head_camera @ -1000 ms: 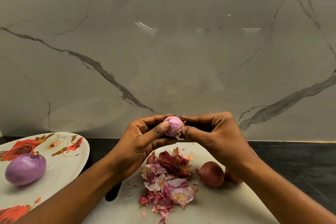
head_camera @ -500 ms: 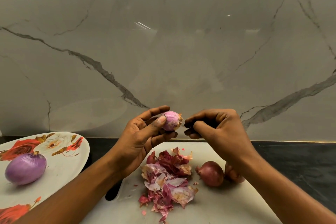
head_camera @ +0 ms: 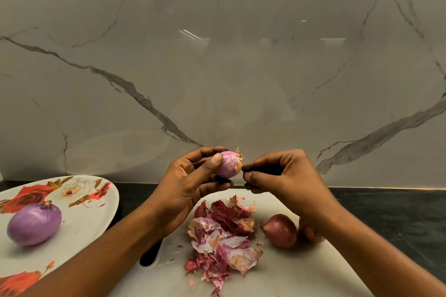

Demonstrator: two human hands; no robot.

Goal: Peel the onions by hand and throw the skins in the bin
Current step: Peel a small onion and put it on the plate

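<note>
Half-peeled small onion held above a board of skins

Nearest, a white cutting board (head_camera: pixel 301 272) carries a loose pile of red onion skins (head_camera: pixel 222 241). Just right of it lies an unpeeled red onion (head_camera: pixel 281 230), with a second unpeeled onion (head_camera: pixel 307 232) partly hidden behind the right wrist. To the left, a floral plate (head_camera: pixel 84 224) holds a peeled purple onion (head_camera: pixel 33 224) lying on its side. Above the board, the left hand (head_camera: pixel 188 183) grips the small onion (head_camera: pixel 229 164), thumb across its front and fingers curled behind, papery root end pointing right. The right hand (head_camera: pixel 284 176) sits just beside that end, not touching, with fingers curled and thumb drawn to the fingertips; whether a scrap lies between them does not show. Behind run the dark countertop (head_camera: pixel 386 214) and the veined marble backsplash (head_camera: pixel 217 67).
</note>
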